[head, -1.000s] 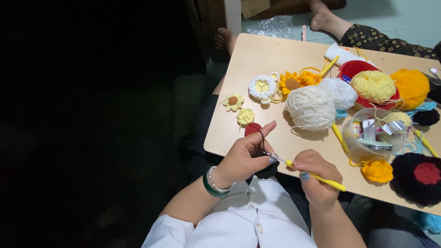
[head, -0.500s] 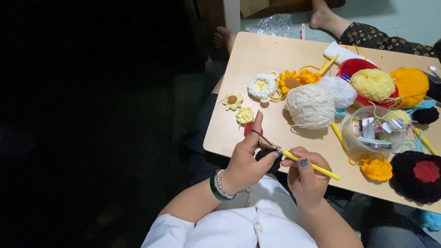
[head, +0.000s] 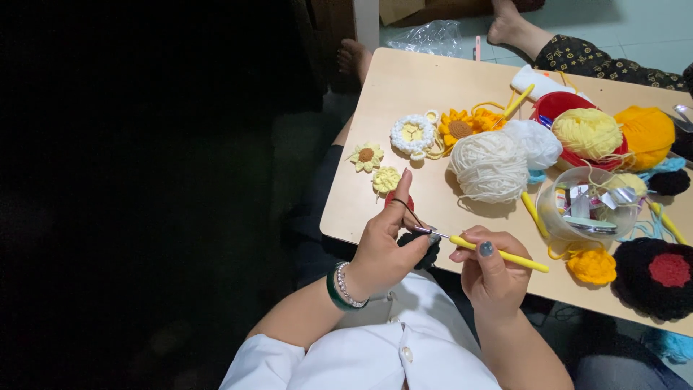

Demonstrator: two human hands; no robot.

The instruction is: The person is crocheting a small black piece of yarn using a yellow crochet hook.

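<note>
My left hand (head: 386, 245) pinches a small dark crochet piece (head: 424, 253) at the near edge of the wooden table (head: 404, 79), with a dark strand of yarn looped over its raised forefinger. My right hand (head: 492, 278) grips a yellow-handled crochet hook (head: 498, 254), whose metal tip meets the dark piece between my hands. A small red crochet disc (head: 401, 199) lies on the table just behind my left forefinger.
On the table are crochet flowers (head: 413, 135), a sunflower piece (head: 458, 128), a cream yarn ball (head: 489, 166), yellow (head: 586, 132) and orange (head: 647, 132) balls, a clear tub (head: 586, 204) and a black-and-red round piece (head: 660, 274). Another person's foot (head: 516, 30) rests beyond the far edge.
My left hand turned and raised its forefinger with the yarn loop. My right hand shifted a little, keeping the hook tip at the dark piece.
</note>
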